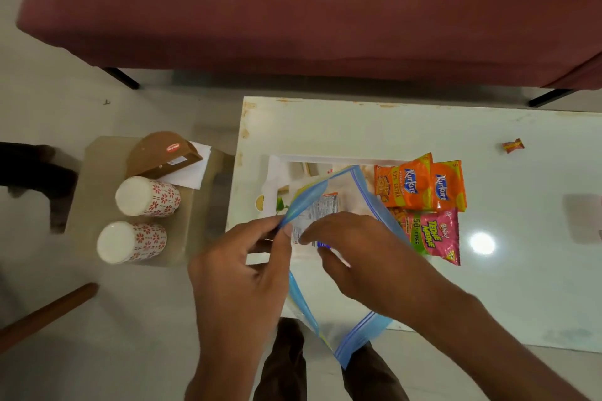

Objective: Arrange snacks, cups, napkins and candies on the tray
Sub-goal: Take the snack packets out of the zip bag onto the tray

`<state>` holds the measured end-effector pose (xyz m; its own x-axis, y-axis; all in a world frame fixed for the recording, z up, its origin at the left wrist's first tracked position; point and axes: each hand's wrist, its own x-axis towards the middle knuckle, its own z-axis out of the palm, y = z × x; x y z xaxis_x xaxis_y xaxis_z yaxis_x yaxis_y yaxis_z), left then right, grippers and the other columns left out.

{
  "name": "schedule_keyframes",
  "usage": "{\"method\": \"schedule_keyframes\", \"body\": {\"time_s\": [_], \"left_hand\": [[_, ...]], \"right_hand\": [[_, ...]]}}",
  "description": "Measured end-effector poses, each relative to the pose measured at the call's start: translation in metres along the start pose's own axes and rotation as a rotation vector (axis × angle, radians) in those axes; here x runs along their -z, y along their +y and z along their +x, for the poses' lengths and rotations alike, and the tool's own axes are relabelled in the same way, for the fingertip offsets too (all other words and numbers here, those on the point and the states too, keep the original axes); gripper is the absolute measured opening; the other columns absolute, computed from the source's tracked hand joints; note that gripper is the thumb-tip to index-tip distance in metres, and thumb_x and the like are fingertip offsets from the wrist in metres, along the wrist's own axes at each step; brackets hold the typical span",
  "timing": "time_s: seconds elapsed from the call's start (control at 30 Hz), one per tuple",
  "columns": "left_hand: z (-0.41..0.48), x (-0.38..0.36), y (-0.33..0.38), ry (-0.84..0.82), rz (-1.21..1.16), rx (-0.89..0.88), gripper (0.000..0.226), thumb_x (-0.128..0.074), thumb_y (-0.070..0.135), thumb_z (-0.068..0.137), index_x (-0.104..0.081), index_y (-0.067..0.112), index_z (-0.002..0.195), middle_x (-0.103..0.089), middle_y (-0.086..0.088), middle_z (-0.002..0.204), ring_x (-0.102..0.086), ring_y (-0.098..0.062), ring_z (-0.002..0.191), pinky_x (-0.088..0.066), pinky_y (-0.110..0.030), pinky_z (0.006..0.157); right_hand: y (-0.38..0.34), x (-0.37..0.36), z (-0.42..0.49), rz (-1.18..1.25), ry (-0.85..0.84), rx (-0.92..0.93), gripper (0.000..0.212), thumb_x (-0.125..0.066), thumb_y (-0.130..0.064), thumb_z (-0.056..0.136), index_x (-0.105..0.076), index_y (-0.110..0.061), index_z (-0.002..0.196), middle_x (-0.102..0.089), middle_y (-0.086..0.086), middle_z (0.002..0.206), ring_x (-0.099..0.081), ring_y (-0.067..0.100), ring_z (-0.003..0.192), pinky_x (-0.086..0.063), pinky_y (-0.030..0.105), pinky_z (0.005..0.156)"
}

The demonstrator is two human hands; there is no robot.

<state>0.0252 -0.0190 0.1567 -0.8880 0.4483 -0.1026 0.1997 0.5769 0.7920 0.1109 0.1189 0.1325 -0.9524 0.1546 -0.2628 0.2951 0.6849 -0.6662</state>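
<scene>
A clear zip bag (338, 312) with blue edges hangs over the white tray (283, 169) on the table. My left hand (241, 273) pinches the bag's blue rim at the left. My right hand (365, 254) reaches into the bag's mouth, fingers on a snack packet (321, 205) inside. Two orange Kurkure packets (420, 185) and a pink Bingo packet (430, 234) lie on the tray's right part. Two floral paper cups (146, 195) lie on their sides on a stool at the left, beside a brown napkin holder (163, 153) with white napkins (195, 169). A wrapped candy (513, 145) lies far right on the table.
A maroon sofa (309, 10) fills the far side. The white table (521, 270) extends right, with a light's glare on it. The beige stool (97, 172) stands left of the table. A wooden rod (45, 312) crosses the lower left. My legs show below the bag.
</scene>
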Motion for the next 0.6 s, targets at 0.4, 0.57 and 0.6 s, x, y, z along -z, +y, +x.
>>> {"method": "schedule_keyframes", "body": {"time_s": [0.4,0.57,0.6], "left_hand": [[-0.012,0.016,0.007,-0.095,0.042,-0.099,0.043,-0.058,0.043,0.083,-0.078,0.013,0.105,-0.079,0.001,0.09,-0.073,-0.01,0.076,-0.062,-0.023,0.058],[-0.016,0.017,0.002,-0.085,0.034,-0.101,0.027,-0.066,0.029,0.088,-0.079,0.012,0.104,-0.079,0.0,0.091,-0.073,-0.012,0.077,-0.064,-0.037,0.061],[-0.016,0.018,0.0,-0.081,0.04,-0.106,0.022,-0.069,0.024,0.088,-0.079,0.012,0.103,-0.079,0.0,0.09,-0.073,-0.011,0.076,-0.064,-0.037,0.061]], "right_hand": [[0.051,-0.089,0.035,-1.093,-0.48,0.215,0.071,-0.061,-0.027,0.096,-0.02,-0.026,0.152,-0.014,0.016,0.16,-0.01,0.04,0.148,-0.02,0.063,0.111],[0.047,-0.094,0.041,-1.021,-0.477,0.459,0.036,-0.058,-0.014,0.092,-0.059,-0.022,0.127,-0.061,0.01,0.13,-0.058,0.033,0.119,-0.053,0.039,0.089],[0.043,-0.092,0.043,-1.044,-0.435,0.487,0.025,-0.064,-0.014,0.086,-0.068,-0.021,0.11,-0.07,0.007,0.112,-0.066,0.029,0.102,-0.057,0.036,0.078]]}}
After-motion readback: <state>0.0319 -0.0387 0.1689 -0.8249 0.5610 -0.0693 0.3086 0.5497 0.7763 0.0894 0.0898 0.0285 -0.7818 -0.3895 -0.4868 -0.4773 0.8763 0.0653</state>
